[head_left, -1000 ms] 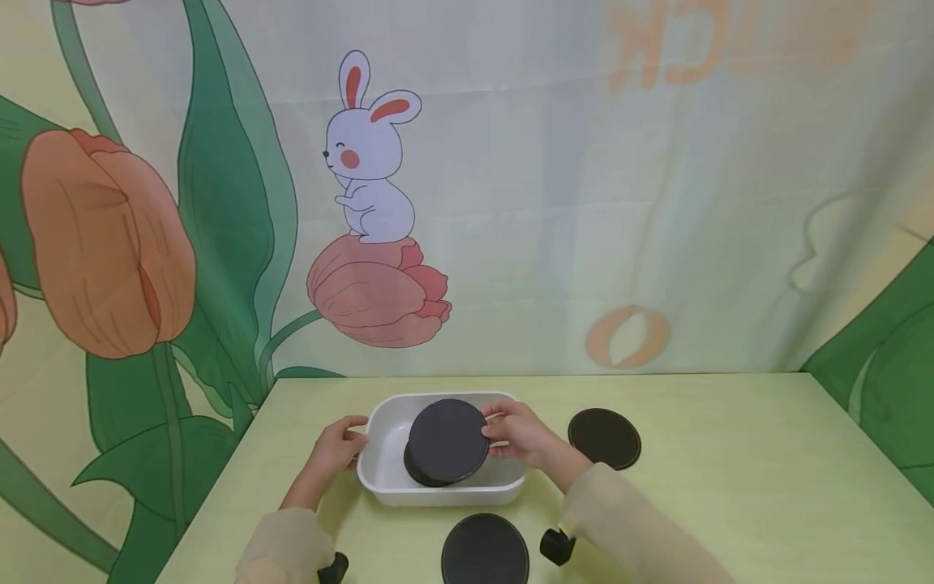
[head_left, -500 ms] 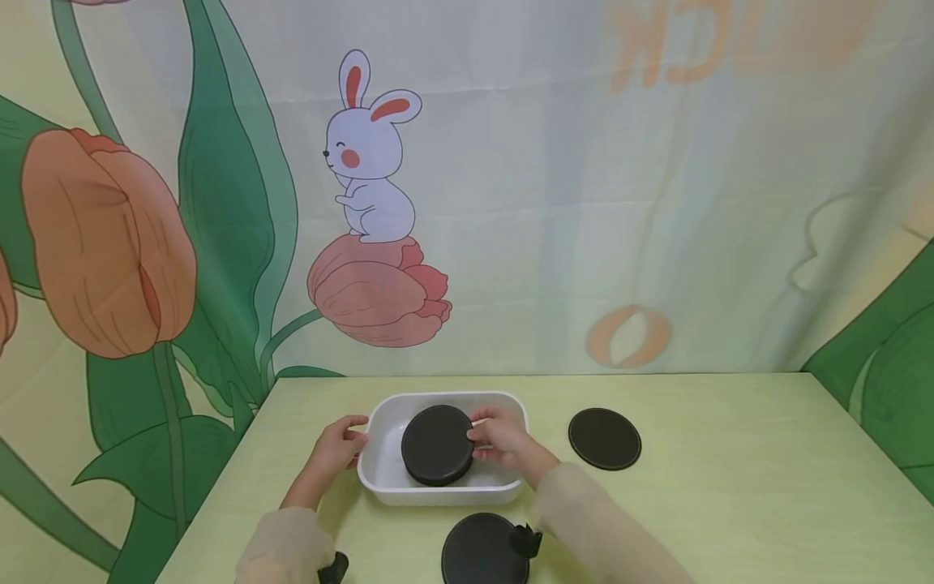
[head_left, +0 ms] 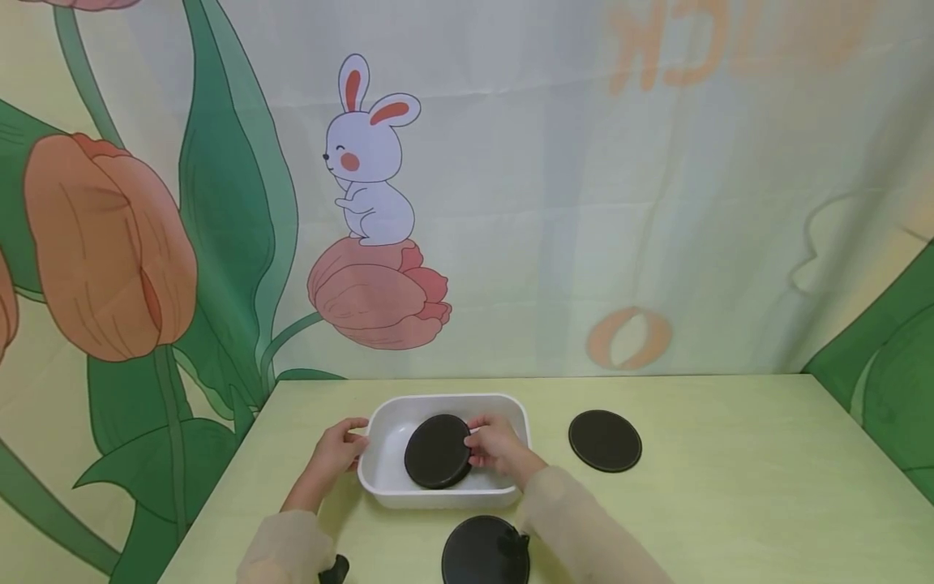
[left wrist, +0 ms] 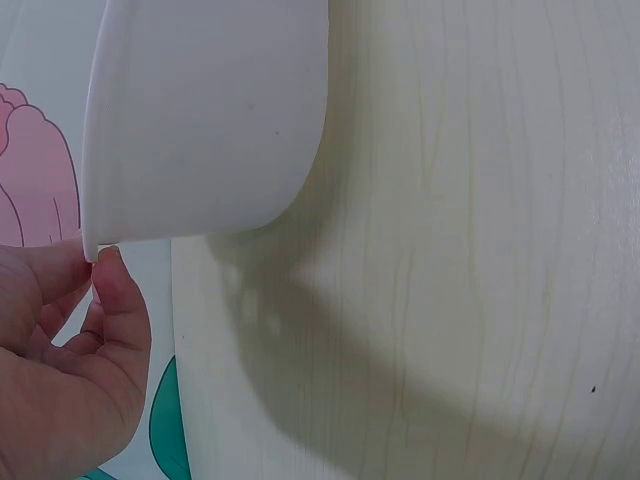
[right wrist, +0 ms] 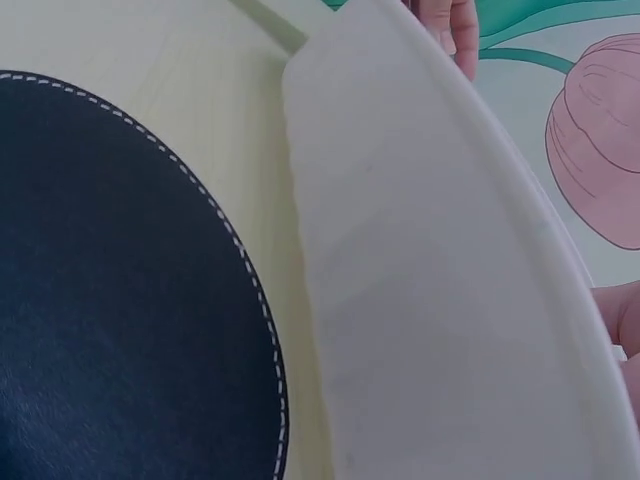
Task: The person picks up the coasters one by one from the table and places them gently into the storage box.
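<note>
I am steadying the white tray (head_left: 379, 470) with my left hand (head_left: 337, 448), whose fingers (left wrist: 108, 300) are curling against the rim at its left end, while my right hand (head_left: 496, 444) is reaching into the tray, its fingers pinching the right edge of a round black coaster (head_left: 436, 451) that is sitting tilted inside the tray. A second black coaster (head_left: 605, 439) is lying flat on the pale green worktop (head_left: 730, 487) well to the right of the tray, and a third black coaster (head_left: 477, 551) is lying just in front of the tray, partly under my right sleeve (head_left: 576, 527).
</note>
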`<state>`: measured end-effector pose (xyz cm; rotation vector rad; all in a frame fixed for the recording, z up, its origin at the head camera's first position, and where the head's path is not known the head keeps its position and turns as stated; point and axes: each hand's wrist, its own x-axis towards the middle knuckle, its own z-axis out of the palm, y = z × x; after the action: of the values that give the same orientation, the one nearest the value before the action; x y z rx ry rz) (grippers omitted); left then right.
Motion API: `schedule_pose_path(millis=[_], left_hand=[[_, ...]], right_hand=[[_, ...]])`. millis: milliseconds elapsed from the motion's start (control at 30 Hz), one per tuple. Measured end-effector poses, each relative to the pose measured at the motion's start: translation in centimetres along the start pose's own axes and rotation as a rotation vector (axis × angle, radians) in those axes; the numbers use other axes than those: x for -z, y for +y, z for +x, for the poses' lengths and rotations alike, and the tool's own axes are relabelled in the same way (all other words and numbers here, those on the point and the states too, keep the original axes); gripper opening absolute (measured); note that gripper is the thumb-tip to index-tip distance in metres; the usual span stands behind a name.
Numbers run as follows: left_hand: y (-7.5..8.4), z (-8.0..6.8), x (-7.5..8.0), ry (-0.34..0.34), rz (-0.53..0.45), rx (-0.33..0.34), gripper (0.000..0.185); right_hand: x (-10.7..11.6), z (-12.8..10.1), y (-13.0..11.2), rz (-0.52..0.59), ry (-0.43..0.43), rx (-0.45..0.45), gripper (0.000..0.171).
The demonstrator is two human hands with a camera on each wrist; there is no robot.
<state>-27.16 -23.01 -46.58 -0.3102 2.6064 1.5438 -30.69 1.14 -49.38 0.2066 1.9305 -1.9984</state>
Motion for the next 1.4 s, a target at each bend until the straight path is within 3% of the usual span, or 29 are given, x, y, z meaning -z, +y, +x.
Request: schedule_pose_path(millis=[600,967,1133,1400], left_hand=[[0.0,0.0,-0.1,0.009,0.003,-0.010,0.034],[-0.1,0.1,-0.2,0.016,0.007,-0.012,0.034],[-0.1,0.1,-0.1,0.011,0.010,-0.007,0.034],[-0.1,0.0,0.0,0.007,0.011,-0.009,0.034]], right_hand=[[-0.1,-0.2,0.0,-0.118,0.076,-0.052,0.034],[-0.1,-1.1,-0.5,-0.191,0.090,-0.011,0.036],[0.6,-1.5,-1.5,-0.246,0.057,0.039,0.036],[3.7,-2.5,-4.6,-0.350,-0.072,0.081,0.033]])
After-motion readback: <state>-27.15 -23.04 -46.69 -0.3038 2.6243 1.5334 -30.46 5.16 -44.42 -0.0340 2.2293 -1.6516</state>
